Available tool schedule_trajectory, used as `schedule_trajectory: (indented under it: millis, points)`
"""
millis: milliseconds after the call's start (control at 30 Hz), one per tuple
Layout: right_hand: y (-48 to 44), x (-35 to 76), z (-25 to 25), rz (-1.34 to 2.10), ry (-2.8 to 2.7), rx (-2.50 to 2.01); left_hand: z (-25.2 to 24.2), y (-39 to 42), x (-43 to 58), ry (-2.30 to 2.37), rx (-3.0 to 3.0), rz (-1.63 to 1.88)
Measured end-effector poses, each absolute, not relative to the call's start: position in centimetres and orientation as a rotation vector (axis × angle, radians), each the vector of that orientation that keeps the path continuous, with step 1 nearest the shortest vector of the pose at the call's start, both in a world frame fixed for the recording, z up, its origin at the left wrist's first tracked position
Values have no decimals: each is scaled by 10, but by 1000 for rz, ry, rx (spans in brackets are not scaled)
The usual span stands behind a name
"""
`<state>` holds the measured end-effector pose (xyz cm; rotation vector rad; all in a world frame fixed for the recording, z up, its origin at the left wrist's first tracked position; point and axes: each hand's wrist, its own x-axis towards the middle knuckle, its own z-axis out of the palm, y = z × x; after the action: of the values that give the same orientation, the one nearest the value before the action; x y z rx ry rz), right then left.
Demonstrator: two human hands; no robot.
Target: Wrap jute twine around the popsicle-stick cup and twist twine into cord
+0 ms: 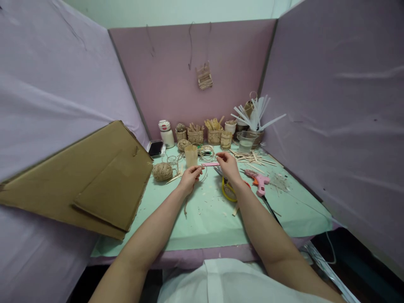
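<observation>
A thin pink stick [210, 164] lies level between my two hands above the table. My left hand [191, 176] pinches at its left end, where a thin strand of twine loops and a tail hangs below. At the right end, my right hand [227, 165] has its fingers closed near the tip; what exactly they grip is too small to tell. Just behind my left hand stands a pale wooden cup [191, 156]. Yellow-handled scissors [227, 190] lie under my right wrist, and a pink glue gun [261, 182] rests to the right.
A twine ball [162, 171] sits left, near a large cardboard sheet [110, 185]. Along the back stand a white jar [166, 134], baskets of sticks [215, 136], a clear cup [245, 143] and white strips [257, 113]. Loose sticks [254, 158] lie at right.
</observation>
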<state>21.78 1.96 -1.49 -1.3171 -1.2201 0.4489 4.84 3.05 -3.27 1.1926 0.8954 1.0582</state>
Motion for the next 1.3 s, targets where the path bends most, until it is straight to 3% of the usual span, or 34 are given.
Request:
schedule_trajectory:
  millis: [167, 333, 600, 700, 900, 967, 1300]
  points:
    - [-12, 247, -6, 235, -1493, -1715, -35, 32, 48, 887, 1178, 1070]
    - [-41, 254, -5, 276, -1817, -2177, -38, 35, 47, 908, 1174, 1090]
    - [-45, 251, -15, 372, -1804, -2355, -40, 41, 44, 935, 1196, 1092]
    - [-45, 246, -11, 231, -1776, -2249, -39, 40, 44, 963, 1269, 1090]
    - [-25, 209, 4, -4, -2092, -1306, -32, 34, 45, 1042, 1657, 1005]
    - [-12, 198, 7, -4, -2184, -1176, -29, 33, 44, 1015, 1742, 938]
    - [20, 195, 15, 45, -2275, -1545, -13, 42, 30, 1110, 1672, 779]
